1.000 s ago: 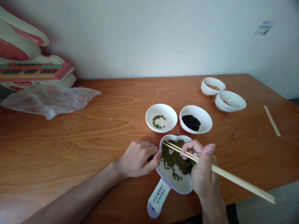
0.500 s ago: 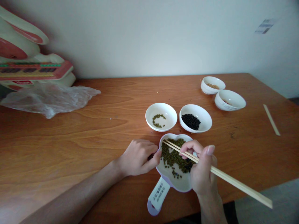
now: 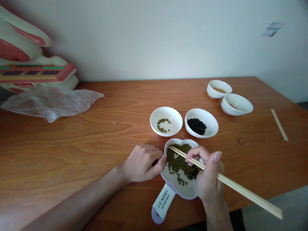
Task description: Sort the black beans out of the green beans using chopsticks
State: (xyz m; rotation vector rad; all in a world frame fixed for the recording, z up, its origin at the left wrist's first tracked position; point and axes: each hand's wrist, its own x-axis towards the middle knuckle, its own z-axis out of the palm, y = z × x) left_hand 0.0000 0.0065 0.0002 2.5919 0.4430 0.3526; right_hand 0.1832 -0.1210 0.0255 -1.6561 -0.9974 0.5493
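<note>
Wooden table (image 3: 115, 134); chopsticks (image 3: 250, 193) in right grip (image 3: 209, 175), tips apparently against green beans (image 3: 177, 162).

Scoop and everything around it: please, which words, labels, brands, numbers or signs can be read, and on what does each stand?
None can be quoted with certainty.
White label on the scoop handle: two printed lines, too small.
Red label on the toy keyboard: light lettering, blurred.
Sticker on the wall: print too blurred.
</note>
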